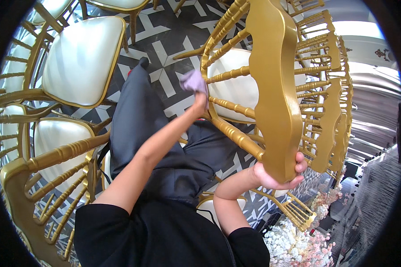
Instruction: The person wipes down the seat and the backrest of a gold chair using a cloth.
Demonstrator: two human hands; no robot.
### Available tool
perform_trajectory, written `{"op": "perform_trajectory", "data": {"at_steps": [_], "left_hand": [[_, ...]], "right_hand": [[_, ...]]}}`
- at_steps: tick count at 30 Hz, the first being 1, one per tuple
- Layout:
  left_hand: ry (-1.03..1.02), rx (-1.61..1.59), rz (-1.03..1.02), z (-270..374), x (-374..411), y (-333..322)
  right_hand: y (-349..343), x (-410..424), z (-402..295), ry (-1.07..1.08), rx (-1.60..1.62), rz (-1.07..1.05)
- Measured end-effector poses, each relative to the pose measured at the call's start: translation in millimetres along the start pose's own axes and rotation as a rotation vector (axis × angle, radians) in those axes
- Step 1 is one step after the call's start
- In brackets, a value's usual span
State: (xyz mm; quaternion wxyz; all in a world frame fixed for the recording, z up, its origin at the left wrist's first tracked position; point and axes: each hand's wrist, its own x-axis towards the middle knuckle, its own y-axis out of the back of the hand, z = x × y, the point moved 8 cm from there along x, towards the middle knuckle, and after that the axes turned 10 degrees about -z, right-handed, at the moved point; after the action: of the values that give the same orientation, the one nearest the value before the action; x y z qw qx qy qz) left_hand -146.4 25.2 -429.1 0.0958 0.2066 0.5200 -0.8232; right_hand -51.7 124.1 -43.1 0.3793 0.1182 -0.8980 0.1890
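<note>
A gold spindle-back chair with a white seat pad (234, 83) stands before me, its wavy top rail (274, 90) close to my view. My right hand (284, 175) grips the near end of that rail, fingers wrapped around its edge. In my left hand (201, 101) is a crumpled lilac cloth (193, 81), blurred. The cloth lies against the lower crossbar of the chair back, beside the turned spindles (232, 107). Part of the seat is hidden behind the back's spindles and top rail.
More gold chairs with white seats (83, 61) crowd the left side, one chair back (16, 200) very near. A row of chair backs (327, 133) runs along the right. Pink and white flowers (297, 243) sit at lower right. The patterned tile floor (157, 50) shows between chairs.
</note>
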Motion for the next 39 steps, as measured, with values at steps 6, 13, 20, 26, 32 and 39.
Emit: {"op": "perform_trajectory", "data": {"at_steps": [6,13,20,26,32,39], "left_hand": [[-0.239,0.228,0.021,117,20,-13],[0.049,0.041,0.047,-6,-49,-37],[-0.111,0.093,0.078,-43,-28,2],[-0.351,0.113,-0.03,34,44,18],[-0.351,0.332,-0.066,109,102,11],[-0.491,0.518,-0.039,38,25,25]], "right_hand": [[-9,2,3,-0.008,0.032,-0.003],[15,-5,-11,0.042,-0.056,0.081],[6,-2,-3,0.025,-0.029,0.063],[0,-5,-12,0.11,-0.089,0.234],[-7,-10,-23,0.236,-0.278,0.23],[-21,-12,-20,0.298,-0.471,0.44]]}}
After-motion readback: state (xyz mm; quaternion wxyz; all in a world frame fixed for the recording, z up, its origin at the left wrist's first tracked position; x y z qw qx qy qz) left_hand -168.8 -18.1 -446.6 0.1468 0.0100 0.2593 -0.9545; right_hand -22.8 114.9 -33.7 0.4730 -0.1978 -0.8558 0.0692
